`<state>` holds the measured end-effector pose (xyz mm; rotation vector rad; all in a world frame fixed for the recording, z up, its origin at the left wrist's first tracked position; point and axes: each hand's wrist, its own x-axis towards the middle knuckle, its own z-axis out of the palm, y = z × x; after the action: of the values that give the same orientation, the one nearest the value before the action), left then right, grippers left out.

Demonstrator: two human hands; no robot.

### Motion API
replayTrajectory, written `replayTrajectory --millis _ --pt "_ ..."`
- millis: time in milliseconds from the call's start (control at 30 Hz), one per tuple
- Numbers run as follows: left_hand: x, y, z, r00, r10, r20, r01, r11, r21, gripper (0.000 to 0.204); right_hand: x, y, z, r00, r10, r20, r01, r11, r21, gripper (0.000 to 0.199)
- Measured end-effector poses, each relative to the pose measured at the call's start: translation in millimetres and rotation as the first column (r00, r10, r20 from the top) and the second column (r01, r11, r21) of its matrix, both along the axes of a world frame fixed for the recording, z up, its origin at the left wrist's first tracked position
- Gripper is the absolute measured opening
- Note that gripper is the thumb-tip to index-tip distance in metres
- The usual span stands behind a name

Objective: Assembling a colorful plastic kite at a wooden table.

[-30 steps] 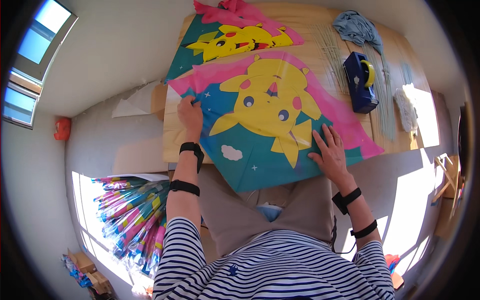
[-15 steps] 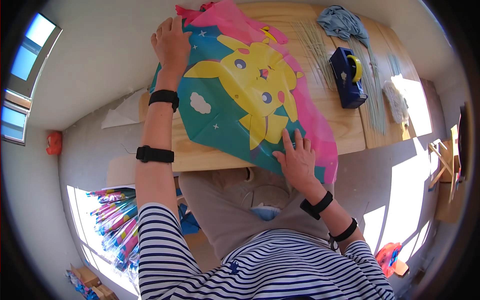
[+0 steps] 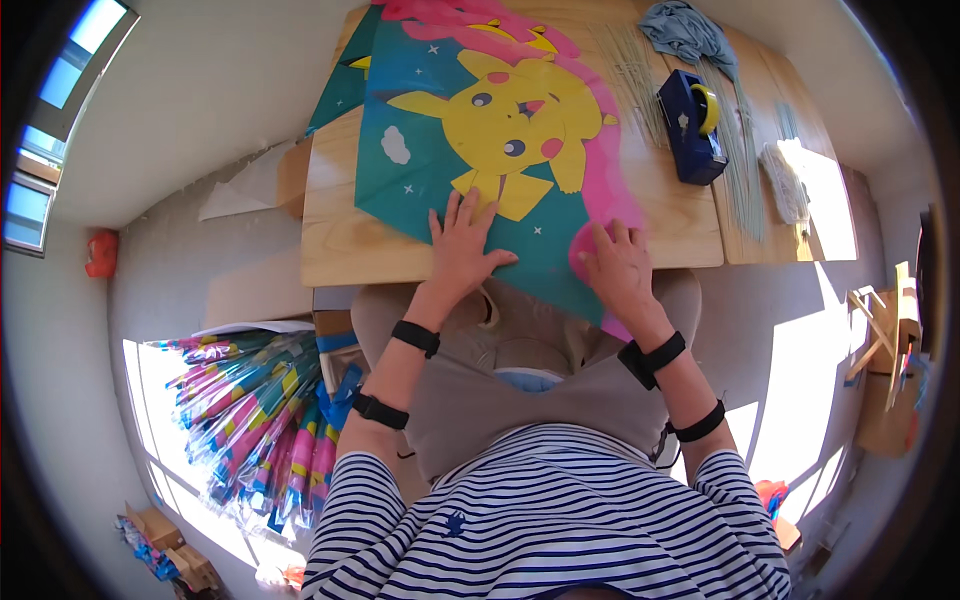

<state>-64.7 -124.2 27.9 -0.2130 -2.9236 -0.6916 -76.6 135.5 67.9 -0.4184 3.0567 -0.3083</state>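
Observation:
A thin, glossy kite sail (image 3: 395, 185) in teal and pink lies over the table, printed with a yellow cartoon figure, a white cloud and small stars. My left hand (image 3: 463, 247) rests flat on its near teal part, fingers spread, holding nothing. At the sail's near right, my right hand (image 3: 620, 268) has bent fingers closed on the pink border, where a bit of material bunches up beside the thumb. The sail's near corner hangs over the table edge above my lap. Its far part is rumpled, with another teal piece showing at the far left.
The wooden table (image 3: 335, 240) carries a blue tape dispenser (image 3: 690, 130), several thin pale rods (image 3: 742, 190), a grey-blue cloth (image 3: 685, 35) and a bundle of white string (image 3: 787, 180) on the right. Left of my legs lie several folded printed pieces in clear plastic (image 3: 250, 410).
My left hand has come from the sail's far left edge down to its near part. The sail lies flatter now. My right hand's fingers have bent onto the pink border.

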Motion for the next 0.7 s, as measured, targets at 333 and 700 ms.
replayTrajectory --millis 333,700 --pt "17 -9 28 0.977 -0.116 0.177 0.138 0.984 -0.114 0.090 89 -17 2 0.980 0.180 0.087 -0.169 0.978 -0.120 0.047" --pt "101 18 26 0.965 -0.215 0.151 0.234 0.966 -0.115 0.075 64 0 -19 0.950 0.273 -0.152 -0.293 0.947 -0.131 0.054"
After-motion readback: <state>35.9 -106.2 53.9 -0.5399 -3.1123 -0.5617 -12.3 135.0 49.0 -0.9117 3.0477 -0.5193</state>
